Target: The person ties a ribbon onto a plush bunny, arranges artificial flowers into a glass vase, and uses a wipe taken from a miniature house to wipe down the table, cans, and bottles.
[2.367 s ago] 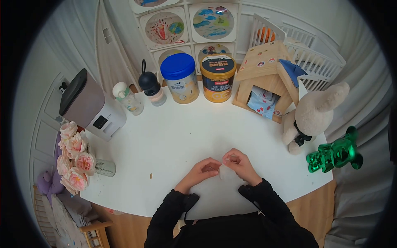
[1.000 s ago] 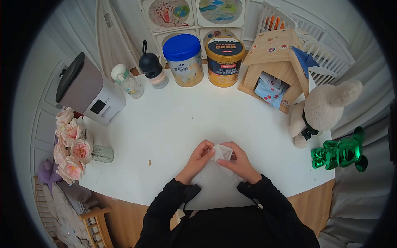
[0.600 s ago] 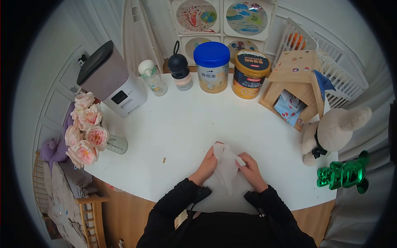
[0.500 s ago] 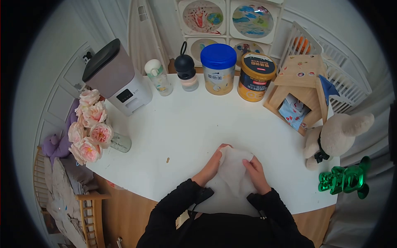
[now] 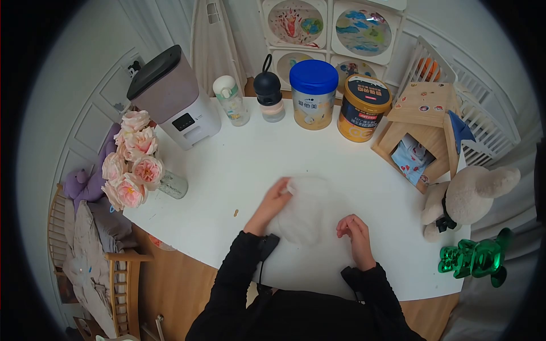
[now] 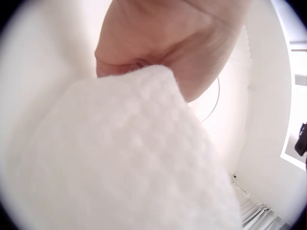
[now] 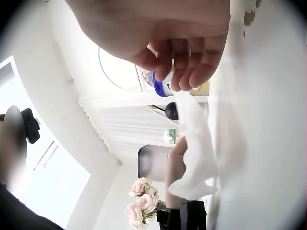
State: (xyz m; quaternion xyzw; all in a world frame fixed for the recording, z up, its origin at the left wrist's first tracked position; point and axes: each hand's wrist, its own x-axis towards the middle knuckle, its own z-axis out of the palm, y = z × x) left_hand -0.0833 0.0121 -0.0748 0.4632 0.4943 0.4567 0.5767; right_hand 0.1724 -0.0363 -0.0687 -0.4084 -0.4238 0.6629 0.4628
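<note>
A thin white cotton wipe (image 5: 310,213), spread out and blurred by motion, hangs over the white table from my left hand (image 5: 271,206). The left fingers and thumb pinch it by its upper left edge. Close up in the left wrist view, the wipe (image 6: 139,158) shows a dimpled weave and covers the fingertips. My right hand (image 5: 356,240) is apart from the wipe, to its right, fingers loosely bent with nothing between them. The right wrist view shows this hand (image 7: 187,33) with its fingers hanging above the wipe (image 7: 197,148).
Along the back of the table (image 5: 239,165) stand a grey dispenser (image 5: 173,96), two bottles, a blue-lidded can (image 5: 313,96), a gold-and-black can (image 5: 364,111) and a wooden house (image 5: 421,131). Roses (image 5: 133,162) are at the left; a plush rabbit (image 5: 469,196) and green bear figure (image 5: 475,256) at the right.
The wipe has gone from a crumpled bundle between both hands to a spread sheet. My right hand has let go and moved right; the left has moved left and forward with the wipe.
</note>
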